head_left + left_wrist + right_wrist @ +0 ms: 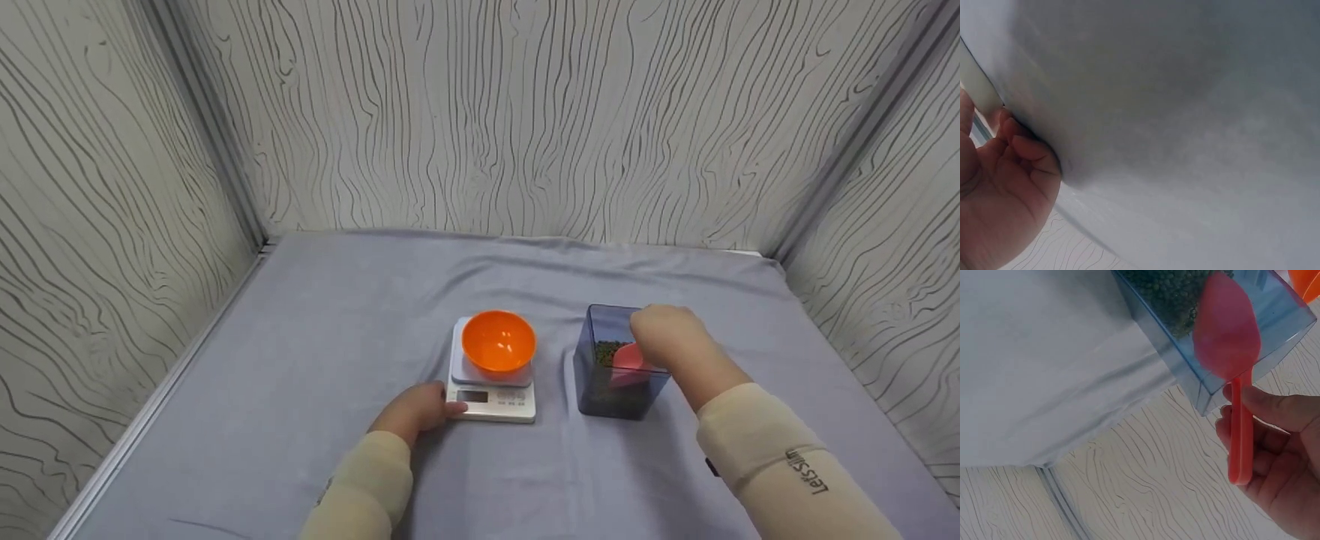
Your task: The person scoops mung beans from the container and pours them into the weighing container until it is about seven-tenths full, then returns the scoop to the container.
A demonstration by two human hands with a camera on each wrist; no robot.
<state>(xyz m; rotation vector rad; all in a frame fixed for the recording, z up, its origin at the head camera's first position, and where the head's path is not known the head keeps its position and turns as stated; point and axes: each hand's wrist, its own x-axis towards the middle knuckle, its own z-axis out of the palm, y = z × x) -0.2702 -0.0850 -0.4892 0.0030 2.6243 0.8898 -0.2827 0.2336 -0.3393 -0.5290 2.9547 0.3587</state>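
My left hand (426,407) grips the left front edge of a white kitchen scale (491,407), its thumb on top beside the dark display. In the left wrist view, the fingers of the left hand (1013,185) are curled at the scale's side (979,84). An orange bowl (499,341) sits on the scale's platform, with nothing seen inside. My right hand (667,334) holds a pink scoop (1227,332) by its handle, over a translucent blue box (619,397). Small green beans (1165,295) lie in the box, and the scoop's bowl dips inside the rim beside them.
A wrinkled grey cloth (337,315) covers the table. Pale panels with a wood-grain pattern (480,120) rise at the back and both sides, joined by grey corner posts (206,112). The box stands to the right of the scale, a short gap between them.
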